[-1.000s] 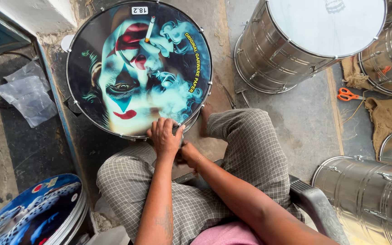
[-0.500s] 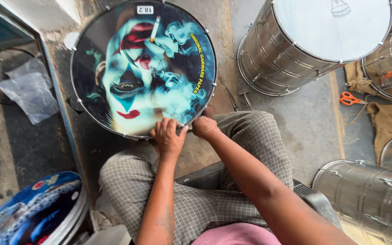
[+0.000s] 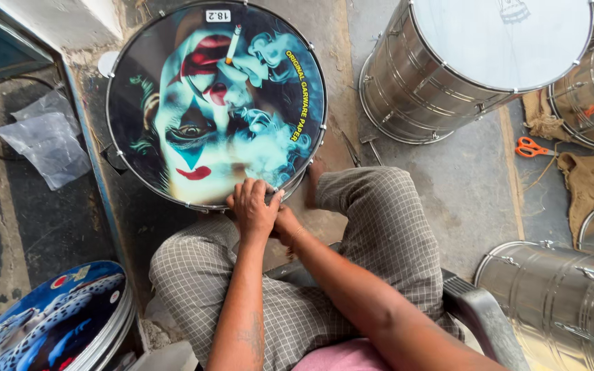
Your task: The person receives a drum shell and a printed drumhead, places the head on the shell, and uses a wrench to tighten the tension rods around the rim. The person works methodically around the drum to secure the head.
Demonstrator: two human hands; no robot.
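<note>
Seated person's left hand (image 3: 254, 206) lies spread on a printed drum (image 3: 216, 103) rim at six o'clock; right hand (image 3: 286, 223) is tucked beneath, grip hidden. Steady, even pressure suits.

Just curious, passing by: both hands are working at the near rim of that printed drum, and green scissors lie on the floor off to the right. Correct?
Not quite: the scissors are orange, as the head view shows. The rest holds: both hands, left and right, are at the printed drum's near rim.

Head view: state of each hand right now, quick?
Left hand: fingers curled, pressed on the near rim of the printed drum.
Right hand: mostly hidden behind the left; grip cannot be told.
</note>
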